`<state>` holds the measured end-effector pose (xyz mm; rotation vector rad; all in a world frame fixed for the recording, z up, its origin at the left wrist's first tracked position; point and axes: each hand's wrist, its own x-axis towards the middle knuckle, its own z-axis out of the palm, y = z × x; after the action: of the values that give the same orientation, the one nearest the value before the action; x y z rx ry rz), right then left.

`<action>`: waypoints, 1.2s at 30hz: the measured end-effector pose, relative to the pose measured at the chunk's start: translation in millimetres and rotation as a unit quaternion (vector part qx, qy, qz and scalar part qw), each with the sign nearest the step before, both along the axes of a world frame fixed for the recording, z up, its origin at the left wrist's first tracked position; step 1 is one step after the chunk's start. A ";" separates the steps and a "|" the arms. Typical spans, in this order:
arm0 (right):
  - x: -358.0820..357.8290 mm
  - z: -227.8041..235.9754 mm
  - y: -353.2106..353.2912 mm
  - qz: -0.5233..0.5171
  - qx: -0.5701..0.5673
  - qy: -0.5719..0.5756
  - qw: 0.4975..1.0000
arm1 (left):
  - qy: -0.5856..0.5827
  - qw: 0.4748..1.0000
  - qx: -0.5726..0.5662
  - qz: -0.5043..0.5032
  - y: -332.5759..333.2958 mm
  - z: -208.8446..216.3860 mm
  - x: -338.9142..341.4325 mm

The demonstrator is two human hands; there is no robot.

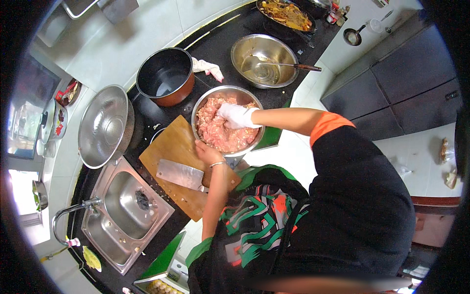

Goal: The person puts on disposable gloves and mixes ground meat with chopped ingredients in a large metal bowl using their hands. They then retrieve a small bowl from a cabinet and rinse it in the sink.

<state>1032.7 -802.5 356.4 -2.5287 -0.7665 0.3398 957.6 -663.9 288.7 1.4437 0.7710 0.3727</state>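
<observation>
A steel bowl (pixel 259 142) full of pink minced meat (pixel 215 130) with small pale bits stands on the counter. My right hand (pixel 236 116), in a white glove, is sunk into the meat with its fingers curled; their tips are hidden. With bare fingers, my left hand (pixel 208 153) holds the bowl's near-left rim. Below that hand, a wooden cutting board (pixel 171 142) lies at an angle and reaches toward the sink. A cleaver (pixel 179 174) rests flat on the board, its handle partly behind my left forearm.
Left of the board are a double sink (pixel 128 196) and a large steel colander (pixel 105 127). Behind the bowl stand a deep dark pot (pixel 164 81), a crumpled cloth (pixel 208 67) and a steel basin (pixel 240 46) with a ladle (pixel 306 67). A pan of food (pixel 286 14) sits farther back.
</observation>
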 end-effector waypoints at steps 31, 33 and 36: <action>-31.9 7.4 -12.1 -0.022 -0.056 -0.050 0.997 | -0.027 0.999 0.020 -0.023 0.4 -16.8 3.5; -48.3 -6.8 -12.9 -0.018 -0.045 -0.135 0.990 | -0.009 0.999 -0.010 -0.037 2.5 -22.1 2.8; -43.5 -52.8 -8.4 -0.110 -0.066 -0.064 0.990 | 0.008 0.999 -0.004 -0.049 0.8 -13.3 0.5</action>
<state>989.2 -811.0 303.6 -2.7490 -0.5173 0.1581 958.1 -663.1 275.4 1.4735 0.7111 0.2821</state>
